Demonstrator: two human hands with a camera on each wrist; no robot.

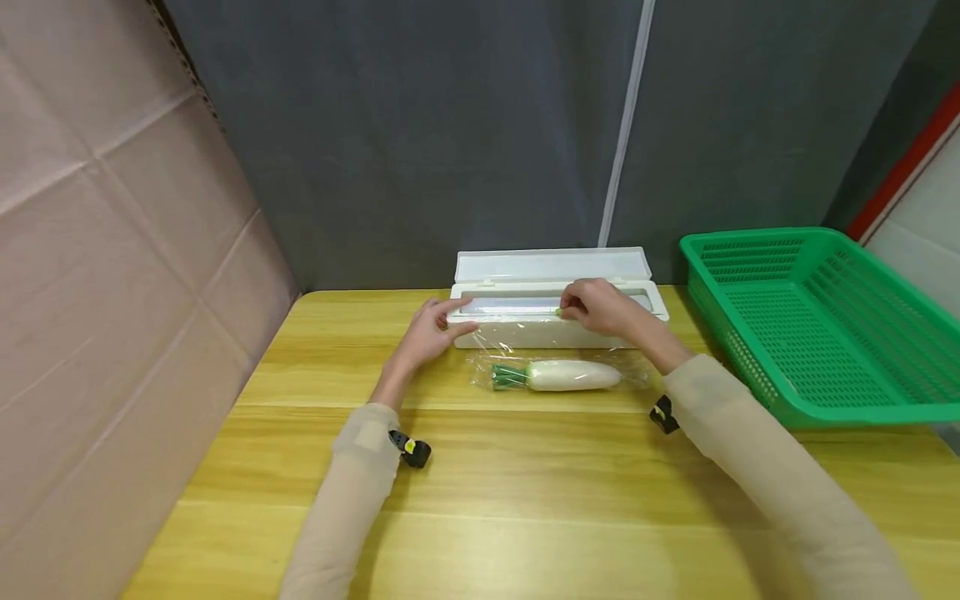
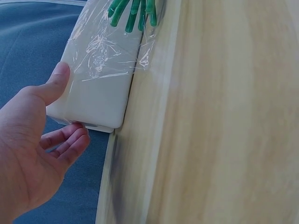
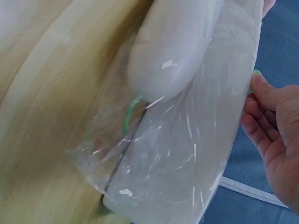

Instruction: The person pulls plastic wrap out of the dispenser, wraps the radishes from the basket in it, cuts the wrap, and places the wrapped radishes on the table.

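A white cling film dispenser box (image 1: 540, 335) stands at the table's back edge with its lid (image 1: 553, 265) raised. My left hand (image 1: 433, 332) holds its left end, thumb at the front and a finger over the top; in the left wrist view this hand (image 2: 42, 135) has the other fingers bent by the box's end. Between thumb and fingers, my right hand (image 1: 596, 307) pinches a small green slide cutter (image 1: 558, 312) on the box's top edge. Clear film (image 3: 187, 130) runs from the box down over a white radish (image 1: 573, 375) with green stalks (image 1: 509, 377), lying in front.
A green plastic basket (image 1: 787, 400) stands right of the box, on the table's right side. The wooden table (image 1: 480, 500) meets a dark grey curtain (image 1: 420, 150) behind the box. Pinkish cloth (image 1: 112, 292) covers the left side.
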